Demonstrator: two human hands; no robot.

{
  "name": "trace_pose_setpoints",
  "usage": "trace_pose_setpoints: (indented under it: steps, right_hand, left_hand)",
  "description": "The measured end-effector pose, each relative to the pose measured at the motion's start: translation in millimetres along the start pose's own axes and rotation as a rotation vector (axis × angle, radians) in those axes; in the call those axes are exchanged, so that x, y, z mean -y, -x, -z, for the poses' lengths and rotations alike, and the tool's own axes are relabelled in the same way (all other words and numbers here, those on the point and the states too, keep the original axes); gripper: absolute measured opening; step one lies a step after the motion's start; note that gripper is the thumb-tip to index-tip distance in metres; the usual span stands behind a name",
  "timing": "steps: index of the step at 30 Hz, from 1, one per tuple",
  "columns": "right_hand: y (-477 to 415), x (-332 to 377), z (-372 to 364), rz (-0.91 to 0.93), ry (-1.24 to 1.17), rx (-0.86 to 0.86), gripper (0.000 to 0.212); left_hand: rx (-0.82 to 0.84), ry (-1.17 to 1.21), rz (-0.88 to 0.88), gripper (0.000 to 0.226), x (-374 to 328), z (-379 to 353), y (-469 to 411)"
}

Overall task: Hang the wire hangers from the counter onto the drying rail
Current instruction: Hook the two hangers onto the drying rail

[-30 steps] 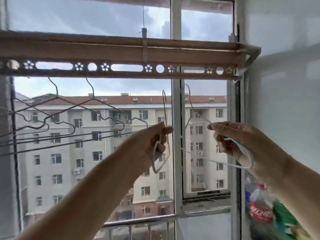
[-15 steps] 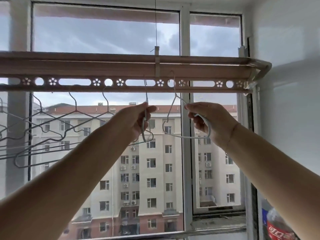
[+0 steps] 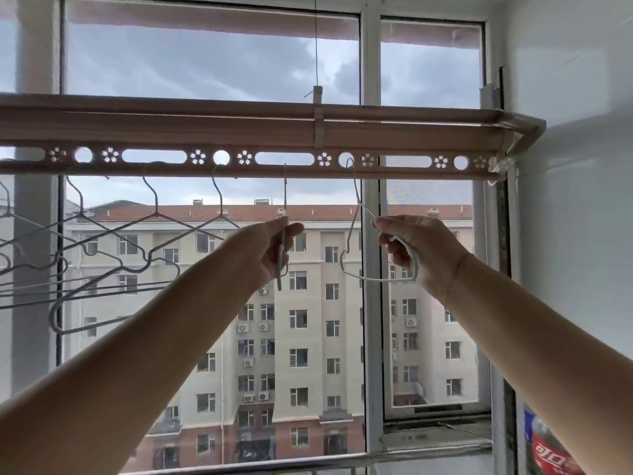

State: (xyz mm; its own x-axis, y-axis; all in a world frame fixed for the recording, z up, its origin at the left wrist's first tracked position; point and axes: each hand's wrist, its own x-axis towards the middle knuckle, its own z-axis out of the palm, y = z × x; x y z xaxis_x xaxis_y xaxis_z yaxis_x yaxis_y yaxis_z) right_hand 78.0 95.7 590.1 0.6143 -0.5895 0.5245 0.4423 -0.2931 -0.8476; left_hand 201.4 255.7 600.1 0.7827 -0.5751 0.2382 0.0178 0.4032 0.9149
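Note:
A beige drying rail with cut-out holes runs across the window above my hands. My left hand pinches a wire hanger seen edge-on, its hook up in a long slot of the rail. My right hand grips a second white wire hanger by its end; its hook sits in a round hole of the rail. Several more wire hangers hang from the rail to the left.
The window frame's white upright stands behind the hangers. A white wall closes the right side. A suspension wire holds the rail up. A cola bottle stands at the lower right.
Both hands rose with their hangers from below the rail up to it. The two hooks now reach into the rail's holes. The view tilted upward.

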Motion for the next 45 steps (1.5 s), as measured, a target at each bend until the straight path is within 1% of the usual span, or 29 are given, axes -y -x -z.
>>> trace_pose_setpoints:
  steps: [3, 7, 10, 12, 15, 17, 19, 21, 23, 26, 29, 33, 36, 38, 41, 45]
  right_hand:
    - [2.9, -6.3, -1.1, -0.031, 0.020, 0.017, 0.008]
    - [6.9, -11.9, -2.7, -0.038, 0.021, 0.016, 0.008]
    - [10.8, -13.8, -2.0, -0.041, 0.016, 0.031, 0.014]
    - [15.0, -16.3, -0.4, -0.041, -0.012, 0.000, 0.017]
    - [24.2, -26.0, 7.9, -0.028, -0.003, -0.086, 0.020]
    - [36.0, -39.1, 16.9, -0.033, 0.037, -0.119, 0.018]
    - [51.0, -60.5, 29.2, -0.067, 0.063, -0.133, 0.018]
    - [68.7, -88.5, 43.8, -0.129, 0.078, -0.143, 0.022]
    - [88.8, -119.1, 58.0, -0.193, 0.085, -0.165, 0.020]
    - [123.8, -168.8, 82.1, -0.276, 0.138, -0.237, 0.004]
    - [170.6, -225.5, 116.9, -0.395, 0.232, -0.286, 0.001]
    - [254.0, -294.3, 177.0, -0.626, 0.344, -0.397, 0.002]
    - [312.2, -330.2, 219.4, -0.795, 0.392, -0.491, 0.012]
    - [343.5, -347.7, 242.2, -0.881, 0.414, -0.545, 0.013]
    - [375.0, -364.7, 267.0, -0.965, 0.448, -0.595, 0.007]
    - [387.9, -383.5, 286.7, -1.006, 0.484, -0.654, 0.012]
  left_hand:
    - [0.032, 0.003, 0.005, 0.012, 5.3, 6.2, -1.9]
    - [0.072, -0.036, 0.017, 0.015, 16.0, 18.7, -3.3]
    - [0.068, -0.028, 0.008, 0.016, 23.9, 32.6, -3.4]
    - [0.034, -0.024, -0.036, 0.015, 30.1, 43.0, -1.8]
    - [-0.071, -0.049, -0.123, 0.010, 49.2, 54.1, 11.3]
    - [-0.100, -0.096, -0.182, 0.015, 71.0, 58.3, 25.0]
    - [-0.140, -0.127, -0.244, 0.013, 95.5, 59.8, 37.6]
    - [-0.189, -0.136, -0.250, 0.010, 122.6, 61.1, 45.9]
    - [-0.181, -0.171, -0.200, 0.008, 154.6, 62.1, 51.5]
    - [-0.109, -0.257, -0.085, 0.009, 214.3, 60.2, 60.5]
    - [-0.053, -0.373, 0.010, 0.017, 279.1, 50.0, 74.1]
    - [0.016, -0.550, 0.152, 0.013, 371.0, 34.8, 97.4]
    - [0.066, -0.660, 0.268, 0.012, 434.0, 22.5, 116.9]
    - [0.097, -0.696, 0.325, 0.009, 466.7, 12.8, 130.1]
    - [0.164, -0.749, 0.407, 0.010, 506.3, -0.7, 144.7]
    - [0.259, -0.827, 0.456, 0.012, 547.4, -18.4, 146.8]
